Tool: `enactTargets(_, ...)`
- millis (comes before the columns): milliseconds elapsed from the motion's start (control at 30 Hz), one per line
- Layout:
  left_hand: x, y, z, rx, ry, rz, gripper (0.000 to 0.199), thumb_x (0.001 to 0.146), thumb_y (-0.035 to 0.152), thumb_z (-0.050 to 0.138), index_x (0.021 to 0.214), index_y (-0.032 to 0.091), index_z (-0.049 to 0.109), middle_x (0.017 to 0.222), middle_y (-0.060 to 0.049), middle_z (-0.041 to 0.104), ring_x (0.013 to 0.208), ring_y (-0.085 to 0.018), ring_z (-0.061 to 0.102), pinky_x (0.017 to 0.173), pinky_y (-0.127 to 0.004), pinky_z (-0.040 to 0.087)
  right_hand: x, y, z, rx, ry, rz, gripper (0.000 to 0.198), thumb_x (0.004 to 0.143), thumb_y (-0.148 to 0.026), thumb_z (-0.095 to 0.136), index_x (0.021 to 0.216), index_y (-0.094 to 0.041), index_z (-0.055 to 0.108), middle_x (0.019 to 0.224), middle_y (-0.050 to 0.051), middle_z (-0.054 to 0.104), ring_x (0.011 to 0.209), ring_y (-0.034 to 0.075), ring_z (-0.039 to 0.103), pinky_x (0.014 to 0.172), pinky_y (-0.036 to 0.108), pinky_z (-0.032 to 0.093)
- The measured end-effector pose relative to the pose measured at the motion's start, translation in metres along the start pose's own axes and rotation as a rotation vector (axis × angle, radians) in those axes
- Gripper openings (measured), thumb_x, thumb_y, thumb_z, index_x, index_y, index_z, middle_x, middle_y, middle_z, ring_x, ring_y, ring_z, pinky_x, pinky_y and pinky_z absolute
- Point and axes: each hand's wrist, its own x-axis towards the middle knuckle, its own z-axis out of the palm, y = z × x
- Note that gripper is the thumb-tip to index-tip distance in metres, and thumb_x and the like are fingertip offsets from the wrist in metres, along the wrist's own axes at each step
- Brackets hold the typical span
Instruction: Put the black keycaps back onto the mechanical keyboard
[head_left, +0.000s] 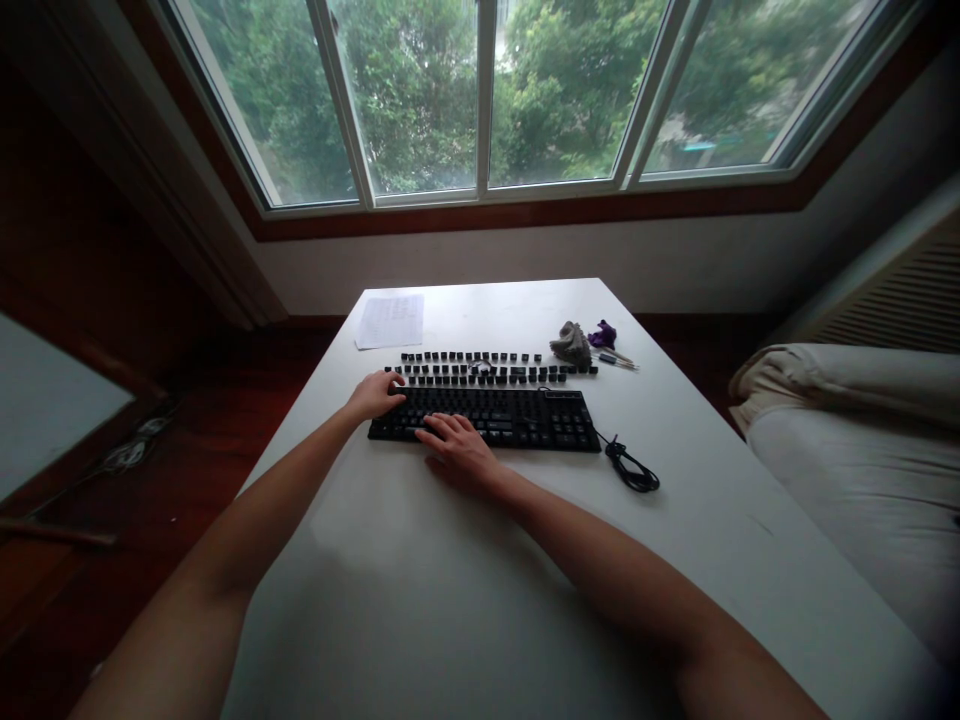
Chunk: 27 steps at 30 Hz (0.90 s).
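- Looks like key work: long black plastic keyboard (525,416) on the flat white surface (405,590)
- Right hand (461,448) spread on it, left hand (375,396) at its far-left corner, pinch unclear
- Next probably wants steadiness

A black keyboard (525,420) lies flat on a white table (390,580).
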Motion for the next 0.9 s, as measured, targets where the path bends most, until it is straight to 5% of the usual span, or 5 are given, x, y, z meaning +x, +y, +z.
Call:
enactTargets(200, 0.023, 0.006, 0.01, 0.009, 0.141, -0.003, 0.022, 0.083, 0.03, 0.065, 0.102, 0.023, 0.074, 0.101, -0.005, 0.069, 0.094, -0.021, 0.065, 0.089, -0.032, 0.05, 0.001, 0.001, -0.002, -0.006, -0.034, -0.015, 0.052, 0.096, -0.035, 0.062, 0.145, -0.021, 0.055, 0.155, 0.015, 0.047, 0.144, 0.03, 0.04, 0.116, 0.049, 0.033)
enactTargets(467, 0.058, -0.002, 0.022, -0.048, 0.022, -0.119, 0.023, 0.08, 0.034, 0.071, 0.1, 0.025, 0.076, 0.093, -0.001, 0.075, 0.084, -0.019, 0.067, 0.073, -0.028, 0.048, 0.002, 0.006, -0.004, -0.014, -0.041, -0.038, 0.055, 0.097, -0.036, 0.06, 0.147, -0.016, 0.051, 0.154, 0.017, 0.047, 0.144, 0.031, 0.04, 0.117, 0.048, 0.033)
enactTargets(900, 0.059, -0.003, 0.023, -0.083, 0.032, -0.022, 0.025, 0.08, 0.035, 0.071, 0.102, 0.025, 0.076, 0.093, -0.002, 0.075, 0.083, -0.019, 0.067, 0.073, -0.029, 0.048, 0.003, 0.003, 0.0, -0.025, 0.044, -0.039, 0.044, 0.096, -0.033, 0.06, 0.136, -0.015, 0.06, 0.151, 0.017, 0.051, 0.142, 0.031, 0.041, 0.116, 0.048, 0.033)
